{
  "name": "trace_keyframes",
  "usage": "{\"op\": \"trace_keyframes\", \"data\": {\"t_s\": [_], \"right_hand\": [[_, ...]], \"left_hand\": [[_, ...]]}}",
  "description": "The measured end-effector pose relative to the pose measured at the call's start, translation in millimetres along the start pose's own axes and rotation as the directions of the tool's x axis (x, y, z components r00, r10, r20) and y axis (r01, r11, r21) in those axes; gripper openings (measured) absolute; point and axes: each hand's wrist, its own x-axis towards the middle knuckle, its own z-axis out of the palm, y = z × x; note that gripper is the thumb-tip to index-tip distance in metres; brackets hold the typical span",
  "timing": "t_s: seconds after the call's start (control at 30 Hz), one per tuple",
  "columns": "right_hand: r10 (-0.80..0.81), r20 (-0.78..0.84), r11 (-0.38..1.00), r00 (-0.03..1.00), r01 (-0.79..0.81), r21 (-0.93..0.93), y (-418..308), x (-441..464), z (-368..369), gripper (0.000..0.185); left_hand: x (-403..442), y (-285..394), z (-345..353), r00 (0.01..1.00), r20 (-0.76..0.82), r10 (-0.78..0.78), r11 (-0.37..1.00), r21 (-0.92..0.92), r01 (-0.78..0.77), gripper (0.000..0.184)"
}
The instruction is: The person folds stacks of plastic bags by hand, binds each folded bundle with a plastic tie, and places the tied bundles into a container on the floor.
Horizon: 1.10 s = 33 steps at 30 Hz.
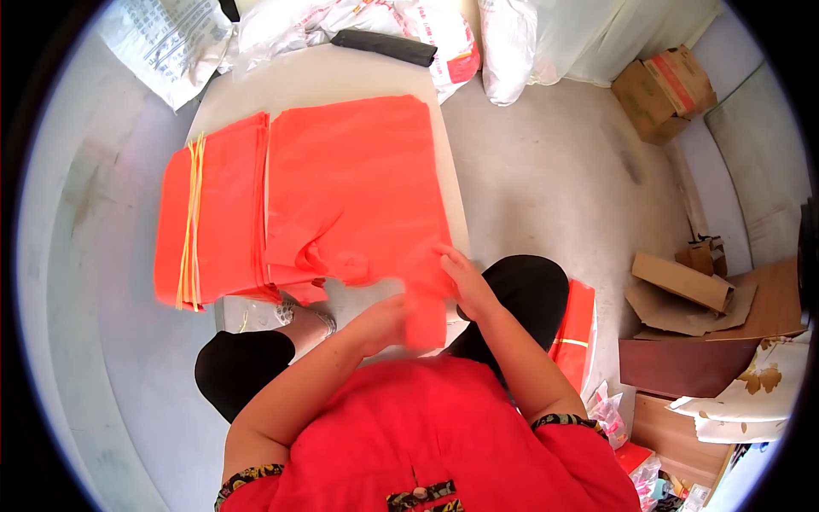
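Note:
A wide stack of flat red sheets (354, 171) lies on the pale table (316, 77), its near edge cut into strap-like shapes. Left of it is a second red stack (230, 196), bound with yellow bands (193, 230). My right hand (461, 277) is at the stack's near right corner, fingers closed on a red strip that hangs towards my lap. Beside that strip's left edge is my left hand (386, 322); its fingers are blurred and partly behind the red material, so their grip cannot be made out.
A black roll (384, 47) lies at the table's far edge, with white plastic sacks (509, 51) behind. Another banded red bundle (577, 333) is beside my right knee. Cardboard boxes (665, 90) stand on the right, and an opened carton (682, 290) lies nearer.

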Motion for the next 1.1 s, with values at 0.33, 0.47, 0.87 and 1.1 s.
{"op": "trace_keyframes", "data": {"t_s": [0.33, 0.47, 0.87, 1.1], "right_hand": [[0.377, 0.406, 0.739, 0.833, -0.007, -0.674, -41, -26, -11, 0.028], [0.23, 0.239, 0.962, 0.943, -0.183, -0.204, -12, -13, -30, 0.027], [0.046, 0.103, 0.861, 0.994, 0.013, -0.508, 36, -1, -19, 0.034], [0.132, -0.026, 0.84, 0.991, -0.126, -0.528, -23, -7, 0, 0.036]], "left_hand": [[-38, 1, -81, 0.795, -0.381, 0.473, 0.778, 0.603, -0.174, 0.028], [-58, 39, -107, 0.225, -0.314, 0.922, 0.294, 0.948, 0.119, 0.042], [-40, 63, -153, 0.281, -0.365, 0.888, 0.214, 0.867, 0.45, 0.074], [-69, 42, -162, 0.251, -0.317, 0.915, 0.252, 0.932, 0.26, 0.078]]}}
